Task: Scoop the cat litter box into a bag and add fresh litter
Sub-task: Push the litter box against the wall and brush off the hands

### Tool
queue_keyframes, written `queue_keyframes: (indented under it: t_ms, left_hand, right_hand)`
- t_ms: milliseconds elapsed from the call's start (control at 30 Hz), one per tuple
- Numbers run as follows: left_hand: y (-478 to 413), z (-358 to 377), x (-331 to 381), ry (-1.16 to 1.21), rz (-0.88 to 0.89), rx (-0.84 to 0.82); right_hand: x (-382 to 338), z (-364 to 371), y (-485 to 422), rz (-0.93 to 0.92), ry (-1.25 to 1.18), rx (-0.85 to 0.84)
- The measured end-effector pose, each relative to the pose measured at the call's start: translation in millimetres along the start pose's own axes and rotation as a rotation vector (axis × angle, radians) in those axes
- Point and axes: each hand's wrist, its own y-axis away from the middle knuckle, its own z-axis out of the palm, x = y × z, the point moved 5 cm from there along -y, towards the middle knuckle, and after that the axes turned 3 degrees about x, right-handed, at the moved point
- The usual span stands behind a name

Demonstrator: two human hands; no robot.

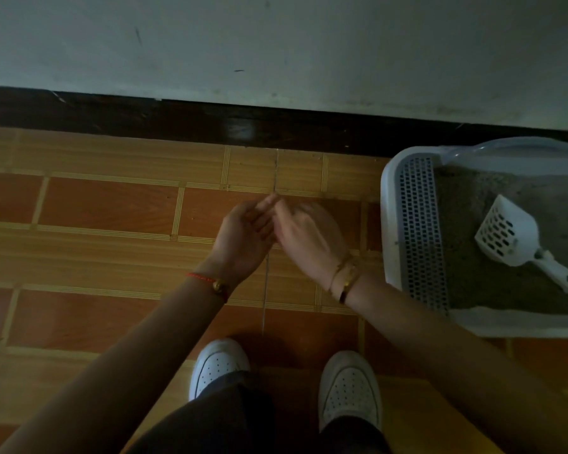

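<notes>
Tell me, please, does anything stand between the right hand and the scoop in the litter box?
Nothing visible blocks it. The scoop lies free on the litter, and the right hand is left of the litter box. Only the box's rim and perforated step lie between, probably low enough to pass over.

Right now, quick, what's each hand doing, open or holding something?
Left hand: open, holding nothing.
Right hand: blurred by motion, grip cannot be told.

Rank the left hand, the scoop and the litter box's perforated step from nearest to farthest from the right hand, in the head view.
1. The left hand, close beside the right hand, on its left.
2. The perforated step, to the right, at the litter box left end.
3. The scoop, farther right, inside the box.
</notes>
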Motion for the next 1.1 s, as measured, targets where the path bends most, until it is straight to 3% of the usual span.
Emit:
queue_keyframes:
  t_ms: [167, 233, 300, 433, 567, 867, 967, 1100]
  left_hand:
    - [4, 2, -4, 0.084, -0.069, -0.04]
    - [4, -3, -1, 0.15, -0.069, -0.031]
    - [3, -9, 2, 0.226, -0.069, -0.001]
    - [3, -17, 8, 0.302, -0.053, 0.036]
    - [5, -20, 9, 0.306, -0.049, 0.058]
    - [9, -23, 7, 0.279, -0.047, 0.066]
    - [9, -23, 5, 0.261, -0.044, 0.069]
    - [8, -20, -3, 0.207, -0.068, 0.064]
  right_hand:
    - [-19, -2, 2, -0.024, -0.189, -0.076]
    - [-4, -15, 2, 0.053, -0.334, 0.006]
    - [24, -20, -4, 0.161, -0.198, 0.065]
    - [84, 10, -15, 0.329, 0.07, -0.132]
    - [91, 31, -21, 0.235, 0.382, -0.239]
    - [81, 47, -26, 0.194, 0.507, -0.326]
    - [77, 38, -25, 0.187, 0.46, -0.272]
    - [38, 14, -16, 0.114, 0.095, 0.015]
